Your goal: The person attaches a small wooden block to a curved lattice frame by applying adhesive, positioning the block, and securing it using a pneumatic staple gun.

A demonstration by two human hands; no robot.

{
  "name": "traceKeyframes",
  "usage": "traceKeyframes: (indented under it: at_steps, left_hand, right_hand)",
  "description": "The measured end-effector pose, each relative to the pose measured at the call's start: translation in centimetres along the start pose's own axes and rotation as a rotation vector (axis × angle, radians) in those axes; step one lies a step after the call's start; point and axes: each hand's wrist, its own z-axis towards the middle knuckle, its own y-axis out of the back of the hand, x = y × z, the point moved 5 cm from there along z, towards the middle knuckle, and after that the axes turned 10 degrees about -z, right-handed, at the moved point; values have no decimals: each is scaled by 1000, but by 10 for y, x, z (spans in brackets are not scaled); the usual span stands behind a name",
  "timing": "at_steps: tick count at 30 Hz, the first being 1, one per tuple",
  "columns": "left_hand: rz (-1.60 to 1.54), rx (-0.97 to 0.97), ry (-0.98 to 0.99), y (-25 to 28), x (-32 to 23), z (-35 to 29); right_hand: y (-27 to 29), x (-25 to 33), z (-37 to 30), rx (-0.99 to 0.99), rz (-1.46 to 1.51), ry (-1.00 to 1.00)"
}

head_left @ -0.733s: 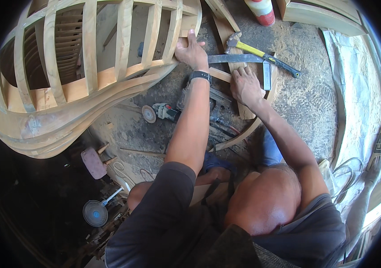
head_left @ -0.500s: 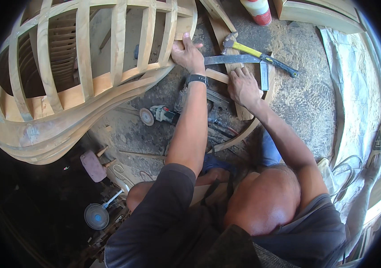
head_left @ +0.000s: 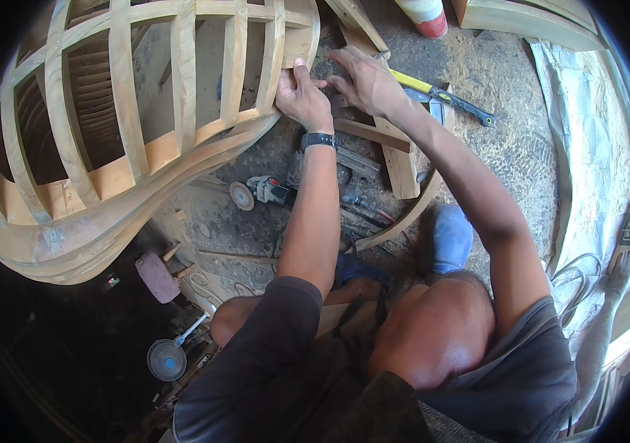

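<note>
A large curved wooden frame (head_left: 127,96) with several upright ribs fills the upper left. At its right end, my left hand (head_left: 304,101) is closed against the edge, thumb up on the end panel (head_left: 298,46); some fingers are hidden. My right hand (head_left: 370,85) hovers just right of it, fingers stretched out and apart, with nothing visible in them. Under and beside that hand lies a hammer (head_left: 433,90) with a yellow and black handle, its head covered. A metal square (head_left: 437,112) shows partly below the handle. A short wood strip (head_left: 374,133) crosses a plank (head_left: 401,173).
An angle grinder (head_left: 265,190) lies on the dusty floor left of my forearm. A curved wood strip (head_left: 396,230) sits nearer. A white and red bottle (head_left: 426,18) stands far off. Right is a silvery sheet (head_left: 562,148); lower left, a mallet (head_left: 157,277).
My right hand has lifted from the plank and moved up and left toward my left hand, now covering the hammer's head. The frame appears shifted slightly left in view.
</note>
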Motion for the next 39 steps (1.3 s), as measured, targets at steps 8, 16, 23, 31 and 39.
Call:
traceKeyframes:
  at_steps: [8,16,23,31,39]
  left_hand:
    - [-20,21,-69,-5,11,2]
    - [-55,91,34,2,9,7]
    - [642,298,105,39,-70,-5]
    - [830,351,-232,9,-68,32]
    - [854,319,-103,6,-63,35]
  right_hand:
    - [-31,-5,52,-51,-81,270]
    - [-35,-3,53,-77,29,245]
    - [-34,-5,48,-101,-23,229]
    - [-38,-6,52,-112,-32,259]
    - [-32,-1,48,-146,2,237]
